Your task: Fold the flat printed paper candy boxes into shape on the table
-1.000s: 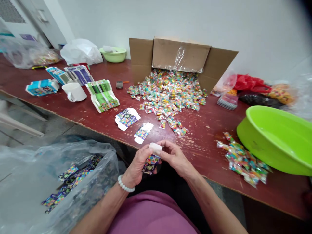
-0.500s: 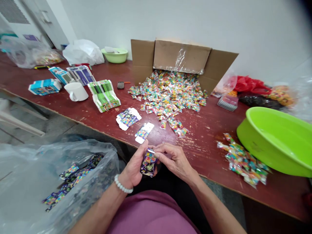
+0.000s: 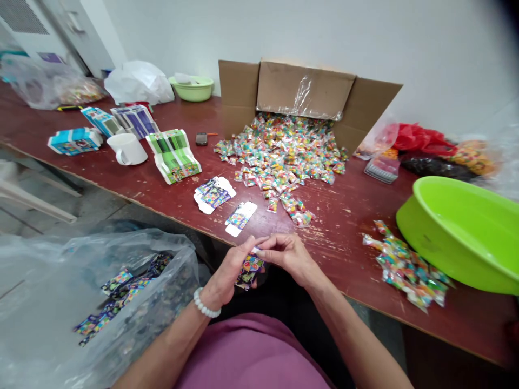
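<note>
The person's left hand (image 3: 224, 274) holds a small printed box (image 3: 248, 269) just off the bench (image 3: 338, 237), right hand (image 3: 292, 259) pinching its top; beyond, wrapped candies (image 3: 287, 151) spill from a carton (image 3: 281, 89).

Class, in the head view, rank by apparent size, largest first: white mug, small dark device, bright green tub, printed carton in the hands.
1. Bright green tub, cut off by the frame.
2. White mug and printed carton: unsure, as the left hand and right hand partly hide the carton.
3. Small dark device.
</note>
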`<state>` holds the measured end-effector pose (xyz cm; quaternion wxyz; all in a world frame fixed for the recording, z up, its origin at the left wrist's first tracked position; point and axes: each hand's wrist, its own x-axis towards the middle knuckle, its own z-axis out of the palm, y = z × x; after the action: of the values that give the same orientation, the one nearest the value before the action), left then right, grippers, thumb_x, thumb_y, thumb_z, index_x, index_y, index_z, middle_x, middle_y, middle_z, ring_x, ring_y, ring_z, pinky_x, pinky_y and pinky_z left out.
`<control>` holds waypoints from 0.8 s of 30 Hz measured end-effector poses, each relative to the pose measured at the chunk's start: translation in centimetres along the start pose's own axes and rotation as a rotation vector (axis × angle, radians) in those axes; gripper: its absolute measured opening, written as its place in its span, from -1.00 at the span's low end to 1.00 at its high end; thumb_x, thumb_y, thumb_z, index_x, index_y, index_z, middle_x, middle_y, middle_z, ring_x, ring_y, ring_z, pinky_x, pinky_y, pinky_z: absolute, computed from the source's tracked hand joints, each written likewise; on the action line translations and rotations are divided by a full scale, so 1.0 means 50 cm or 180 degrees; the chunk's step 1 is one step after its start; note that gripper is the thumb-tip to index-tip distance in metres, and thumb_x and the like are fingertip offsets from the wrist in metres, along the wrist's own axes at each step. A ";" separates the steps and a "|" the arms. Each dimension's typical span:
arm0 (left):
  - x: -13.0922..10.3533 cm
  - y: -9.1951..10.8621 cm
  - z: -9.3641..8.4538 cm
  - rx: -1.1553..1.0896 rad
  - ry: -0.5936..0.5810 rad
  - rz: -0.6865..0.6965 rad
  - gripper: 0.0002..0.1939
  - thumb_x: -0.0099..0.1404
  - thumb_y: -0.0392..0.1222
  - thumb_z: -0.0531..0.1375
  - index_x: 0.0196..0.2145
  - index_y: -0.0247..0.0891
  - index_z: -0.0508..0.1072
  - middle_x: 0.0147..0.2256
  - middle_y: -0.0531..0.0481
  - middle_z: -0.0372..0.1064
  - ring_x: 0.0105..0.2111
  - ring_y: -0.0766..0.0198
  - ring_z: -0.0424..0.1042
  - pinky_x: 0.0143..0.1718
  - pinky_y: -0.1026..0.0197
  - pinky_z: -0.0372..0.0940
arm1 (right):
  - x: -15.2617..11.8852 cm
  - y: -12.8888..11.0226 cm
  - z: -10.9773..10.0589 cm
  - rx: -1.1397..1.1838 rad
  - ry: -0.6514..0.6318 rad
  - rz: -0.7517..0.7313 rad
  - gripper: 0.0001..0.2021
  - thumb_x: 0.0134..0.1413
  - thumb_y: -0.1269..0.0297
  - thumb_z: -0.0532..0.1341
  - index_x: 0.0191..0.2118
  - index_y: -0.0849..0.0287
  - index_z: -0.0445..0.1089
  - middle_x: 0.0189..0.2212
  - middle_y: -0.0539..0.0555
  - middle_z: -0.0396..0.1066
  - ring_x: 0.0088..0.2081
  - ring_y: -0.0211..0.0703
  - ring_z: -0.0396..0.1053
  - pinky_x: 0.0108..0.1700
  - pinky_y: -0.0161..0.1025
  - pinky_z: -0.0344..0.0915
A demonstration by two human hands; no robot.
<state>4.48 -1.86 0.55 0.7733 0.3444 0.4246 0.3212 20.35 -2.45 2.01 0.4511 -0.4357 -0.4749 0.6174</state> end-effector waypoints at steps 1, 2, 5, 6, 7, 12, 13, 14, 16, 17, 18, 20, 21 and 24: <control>0.002 0.000 -0.002 -0.0076 0.0017 -0.0046 -0.45 0.27 0.16 0.19 0.06 -0.28 0.49 -0.46 -0.03 0.45 -0.51 0.26 0.42 -0.64 0.32 0.31 | -0.004 0.003 0.002 -0.0245 0.0062 -0.0179 -0.84 -0.04 0.20 0.40 -0.43 0.19 0.53 -0.26 0.09 0.58 -0.28 -0.12 0.50 -0.20 -0.19 0.40; 0.005 0.000 -0.005 -0.0200 0.0006 -0.0123 -0.48 0.27 0.12 0.19 0.05 -0.28 0.49 -0.47 -0.03 0.45 -0.55 0.26 0.42 -0.66 0.31 0.30 | -0.008 0.007 0.006 -0.0526 0.0103 -0.0399 -0.88 0.04 0.23 0.35 -0.39 0.17 0.53 -0.24 0.09 0.57 -0.25 -0.12 0.50 -0.17 -0.18 0.40; 0.012 0.002 -0.012 -0.0692 -0.0140 -0.0374 -0.55 0.27 -0.02 0.16 0.03 -0.31 0.50 -0.50 -0.02 0.46 -0.67 0.28 0.36 -0.71 0.27 0.25 | -0.024 0.021 0.018 -0.1391 0.0185 -0.1080 -0.90 0.17 0.32 0.24 -0.22 0.12 0.50 -0.11 0.10 0.51 -0.09 -0.10 0.45 -0.02 -0.13 0.35; 0.014 0.003 -0.015 -0.0847 -0.0150 -0.0376 -0.57 0.26 -0.07 0.15 0.01 -0.32 0.50 -0.49 -0.02 0.46 -0.67 0.29 0.37 -0.69 0.28 0.25 | -0.029 0.026 0.023 -0.1641 0.0182 -0.1249 -0.87 0.17 0.34 0.23 -0.15 0.10 0.46 -0.07 0.11 0.48 -0.04 -0.09 0.42 0.02 -0.10 0.32; 0.016 0.004 -0.018 -0.0982 -0.0109 -0.0347 -0.59 0.24 -0.11 0.15 -0.01 -0.33 0.51 -0.49 -0.02 0.47 -0.65 0.29 0.38 -0.66 0.28 0.27 | -0.033 0.031 0.027 -0.1889 0.0170 -0.1384 -0.80 0.15 0.33 0.25 -0.08 0.09 0.42 -0.03 0.12 0.45 0.00 -0.07 0.38 0.06 -0.07 0.29; 0.019 0.011 -0.027 -0.1255 0.0077 -0.0164 -0.62 0.23 -0.16 0.14 -0.02 -0.31 0.49 -0.42 -0.03 0.50 -0.49 0.23 0.47 -0.51 0.25 0.34 | -0.035 0.054 0.057 -0.3236 0.0218 -0.1510 -0.18 -0.19 0.22 0.44 0.24 0.12 0.14 0.19 0.26 0.23 0.14 0.23 0.18 0.11 0.16 0.16; 0.018 0.012 -0.028 -0.1243 0.0097 -0.0072 -0.63 0.23 -0.17 0.15 -0.02 -0.31 0.49 -0.36 -0.04 0.53 -0.43 0.22 0.49 -0.44 0.24 0.37 | -0.031 0.058 0.065 -0.3409 0.0301 -0.1481 -0.15 -0.22 0.25 0.43 0.25 0.15 0.11 0.18 0.29 0.23 0.12 0.26 0.17 0.10 0.18 0.15; 0.016 0.013 -0.028 -0.1218 0.0144 0.0047 -0.65 0.23 -0.18 0.17 -0.04 -0.32 0.49 -0.29 -0.06 0.54 -0.36 0.21 0.51 -0.36 0.24 0.39 | -0.025 0.062 0.074 -0.3506 0.0368 -0.1470 -0.16 -0.23 0.29 0.40 0.24 0.18 0.12 0.16 0.30 0.25 0.10 0.27 0.18 0.09 0.18 0.15; 0.006 0.016 -0.030 -0.1078 0.0328 0.0300 -0.71 0.24 -0.16 0.22 -0.10 -0.32 0.50 -0.21 -0.07 0.53 -0.26 0.21 0.51 -0.24 0.25 0.39 | -0.010 0.066 0.092 -0.3478 0.0369 -0.1510 -0.24 -0.22 0.33 0.36 0.19 0.21 0.16 0.11 0.31 0.28 0.06 0.24 0.21 0.08 0.15 0.17; -0.001 0.019 -0.034 -0.0944 0.0413 0.0410 -0.72 0.24 -0.14 0.24 -0.12 -0.32 0.50 -0.20 -0.07 0.53 -0.26 0.22 0.51 -0.23 0.26 0.38 | -0.003 0.067 0.099 -0.3372 0.0289 -0.1551 -0.26 -0.22 0.31 0.35 0.17 0.21 0.17 0.11 0.31 0.28 0.06 0.22 0.22 0.08 0.13 0.18; -0.011 0.024 -0.040 -0.0768 0.0465 0.0487 -0.70 0.24 -0.11 0.25 -0.12 -0.31 0.49 -0.21 -0.06 0.52 -0.30 0.24 0.51 -0.27 0.27 0.38 | 0.003 0.068 0.105 -0.3233 0.0171 -0.1593 -0.25 -0.22 0.27 0.36 0.17 0.20 0.16 0.12 0.30 0.25 0.08 0.21 0.21 0.09 0.11 0.19; -0.039 0.042 -0.069 -0.0304 0.0629 0.0582 -0.62 0.24 -0.01 0.26 -0.06 -0.27 0.45 -0.27 -0.04 0.52 -0.45 0.28 0.48 -0.43 0.27 0.36 | 0.013 0.071 0.106 -0.2954 -0.0082 -0.1661 -0.15 -0.22 0.13 0.42 0.23 0.16 0.09 0.20 0.30 0.15 0.16 0.22 0.16 0.13 0.10 0.20; -0.057 0.055 -0.092 -0.0027 0.0799 0.0604 -0.57 0.23 0.04 0.24 -0.03 -0.24 0.43 -0.32 -0.02 0.51 -0.54 0.29 0.44 -0.51 0.27 0.33 | 0.017 0.073 0.100 -0.2832 -0.0153 -0.1687 -0.08 -0.21 0.07 0.44 0.26 0.15 0.03 0.24 0.31 0.08 0.21 0.22 0.11 0.16 0.11 0.19; -0.131 0.097 -0.200 0.0850 0.2029 0.0846 -0.56 0.23 0.16 0.18 -0.06 -0.17 0.42 -0.39 0.04 0.47 -0.53 0.24 0.42 -0.53 0.23 0.34 | 0.021 0.087 0.050 -0.2527 0.0101 -0.1603 -0.17 -0.04 0.06 0.39 0.28 0.12 0.01 0.23 0.30 0.09 0.22 0.14 0.13 0.16 0.07 0.22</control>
<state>-8.12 -1.75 3.27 0.5020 0.3770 0.6339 0.4517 17.08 -2.51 -1.96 0.3925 -0.4551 -0.7583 0.2526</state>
